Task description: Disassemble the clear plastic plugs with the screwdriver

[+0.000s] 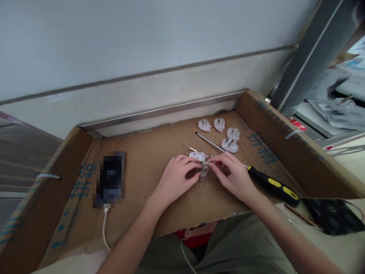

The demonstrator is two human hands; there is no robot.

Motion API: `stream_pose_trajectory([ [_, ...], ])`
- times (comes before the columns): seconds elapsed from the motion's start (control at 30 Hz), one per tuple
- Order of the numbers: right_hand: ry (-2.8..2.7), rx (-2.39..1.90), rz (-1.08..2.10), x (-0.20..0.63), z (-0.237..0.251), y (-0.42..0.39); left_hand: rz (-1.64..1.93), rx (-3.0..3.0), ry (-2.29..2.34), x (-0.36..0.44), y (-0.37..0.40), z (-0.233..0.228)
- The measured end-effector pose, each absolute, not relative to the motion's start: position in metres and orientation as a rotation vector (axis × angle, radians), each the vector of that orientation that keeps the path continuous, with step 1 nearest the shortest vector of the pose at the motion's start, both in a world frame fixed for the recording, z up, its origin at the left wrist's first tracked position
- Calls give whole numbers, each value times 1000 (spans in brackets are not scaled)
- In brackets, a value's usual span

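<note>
My left hand (181,173) is closed, its thumb and fingertips on a clear plastic plug part (203,173) just above the cardboard. From the other side, my right hand (234,174) pinches a small, pale, metal-looking piece (205,163) over that part; its exact shape is partly covered by fingers. Just behind the fingertips lies a whitish plug half (197,155). A small brass-coloured strip (192,149) rests beside it. Farther back are several clear plugs with metal pins, among them one plug (204,125) and another plug (229,145).
A screwdriver (273,186) with a black and yellow handle lies under my right wrist, its shaft pointing back left. At left is a pixelated phone (110,179) with a white cable (105,228). Cardboard walls (296,148) border the tray; a black fan-like panel (332,215) sits at right.
</note>
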State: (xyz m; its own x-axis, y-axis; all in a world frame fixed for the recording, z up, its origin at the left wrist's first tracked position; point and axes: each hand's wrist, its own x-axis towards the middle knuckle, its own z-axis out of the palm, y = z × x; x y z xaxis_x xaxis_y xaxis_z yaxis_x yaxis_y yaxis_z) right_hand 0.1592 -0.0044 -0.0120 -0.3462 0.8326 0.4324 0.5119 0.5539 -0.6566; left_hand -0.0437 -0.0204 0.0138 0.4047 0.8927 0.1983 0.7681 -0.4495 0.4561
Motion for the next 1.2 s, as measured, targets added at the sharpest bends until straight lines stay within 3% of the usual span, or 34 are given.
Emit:
stream_pose_trajectory([
  [0.6,-2034,-1084,475,160,-11,-5,485,2516,1580,-29,-28,11],
  [0.83,-2087,-1063,417,168,-14,-15,602,2351,1808,-13,-33,7],
  [1.2,-2135,-1074,426,169,-16,-14,586,2366,1607,-39,-27,11],
])
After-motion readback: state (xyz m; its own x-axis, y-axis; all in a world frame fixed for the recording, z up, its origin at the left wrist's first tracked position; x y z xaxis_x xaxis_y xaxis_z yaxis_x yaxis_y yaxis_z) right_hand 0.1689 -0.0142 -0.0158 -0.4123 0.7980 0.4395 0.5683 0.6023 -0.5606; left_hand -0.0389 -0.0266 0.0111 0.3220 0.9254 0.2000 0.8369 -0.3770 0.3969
